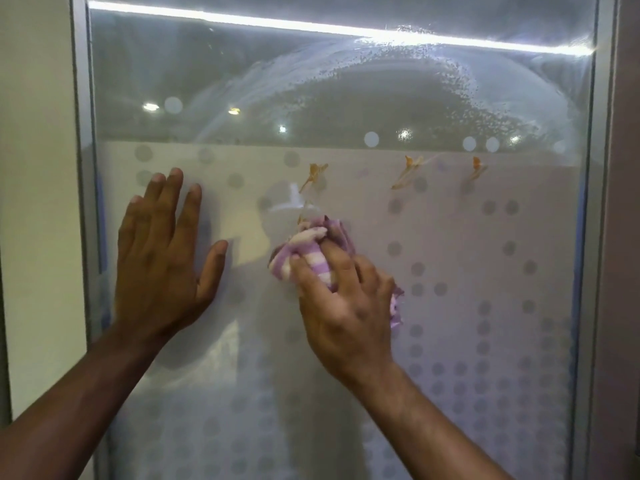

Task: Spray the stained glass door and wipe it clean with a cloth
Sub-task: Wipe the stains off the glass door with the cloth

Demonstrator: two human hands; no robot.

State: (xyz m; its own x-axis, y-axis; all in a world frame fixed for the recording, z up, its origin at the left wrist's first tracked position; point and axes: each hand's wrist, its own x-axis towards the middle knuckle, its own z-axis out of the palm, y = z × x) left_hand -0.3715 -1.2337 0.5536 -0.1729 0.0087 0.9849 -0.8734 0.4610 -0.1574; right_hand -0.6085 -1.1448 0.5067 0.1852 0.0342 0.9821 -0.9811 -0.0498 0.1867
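Two bare hands work on the glass door (450,271), seen from the head camera. The right hand (346,306) is closed around a bunched purple-and-white striped cloth (311,251), fingers curled over the wad and pressing it flat to the pane. The left hand (162,251) holds nothing: it lies open, palm and spread fingers against the glass, well to the left of the cloth, apparently steadying the door.

The wiping step appears to be in hand. Above the grip, across the clear upper pane, lie arcs of wet smear and beaded droplets (381,81), which suggests the spraying is done there; no spray bottle is in view.

Stains remain. A small orange smear (302,220) sits touching the cloth's upper edge, just beyond the fingertips. A second orange stain (313,174) lies further above the cloth. Two more, a long one (408,173) and a short one (478,169), lie up and to the right of the grip, well apart from it. All sit on the frosted band printed with grey dots (417,268).

The next move probably calls for carrying the wad upward over the two nearest marks with firm pressure, then across to the right-hand pair. The droplets higher up would need a further reach. Whether the orange marks are wet or dried cannot be told.
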